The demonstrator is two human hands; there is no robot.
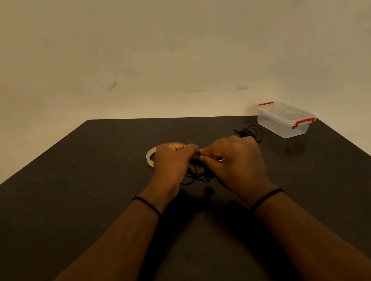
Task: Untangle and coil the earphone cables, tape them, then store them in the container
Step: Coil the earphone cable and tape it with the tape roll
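My left hand (pixel 174 162) and my right hand (pixel 236 159) meet fingertip to fingertip over the middle of the dark table (pixel 70 201). Both pinch a black earphone cable (pixel 196 176), whose tangled loops hang and lie beneath the hands. A roll of clear tape (pixel 150 157) lies flat just behind my left hand, partly hidden by it. A second bundle of black earphone cable (pixel 250 131) lies behind my right hand. The clear plastic container (pixel 284 120) with red latches stands at the far right, its lid on.
The table's far edge meets a plain beige wall (pixel 168 49). Its right edge runs diagonally down past the container. Both wrists wear thin black bands.
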